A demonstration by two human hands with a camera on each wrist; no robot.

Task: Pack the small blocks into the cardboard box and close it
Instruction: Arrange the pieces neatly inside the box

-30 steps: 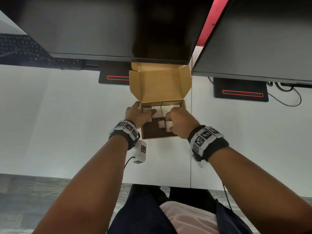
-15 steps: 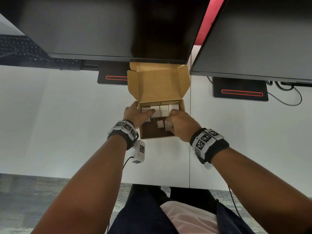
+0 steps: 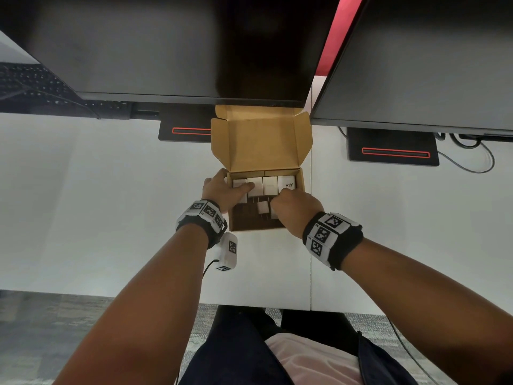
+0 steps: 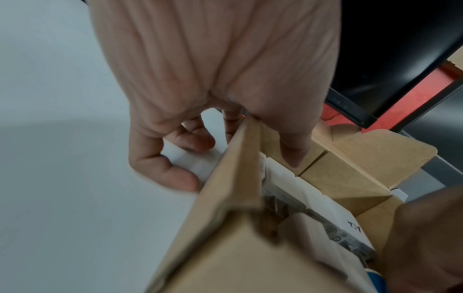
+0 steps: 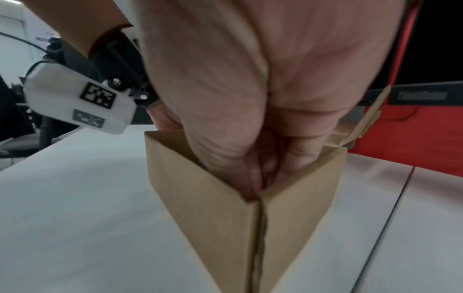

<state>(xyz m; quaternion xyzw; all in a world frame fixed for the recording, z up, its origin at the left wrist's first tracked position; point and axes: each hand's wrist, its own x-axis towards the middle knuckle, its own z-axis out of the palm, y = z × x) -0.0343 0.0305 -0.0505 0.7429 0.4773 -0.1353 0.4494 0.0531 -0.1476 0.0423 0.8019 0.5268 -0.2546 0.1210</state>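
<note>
The brown cardboard box stands on the white desk with its lid tipped up at the back. Several white blocks fill the back row; another block lies just in front of them. My left hand grips the box's left wall, fingers outside and thumb inside by the blocks. My right hand reaches into the near right part of the box with its fingers bunched down on a white block, mostly hidden under it.
Two dark monitors overhang the desk right behind the box, on their black bases. A keyboard lies far left. A cable trails at the right. The desk's near edge runs below my wrists.
My right hand has drawn slightly toward the near right of the box, uncovering the rightmost back block. The left hand keeps its hold on the left wall.
</note>
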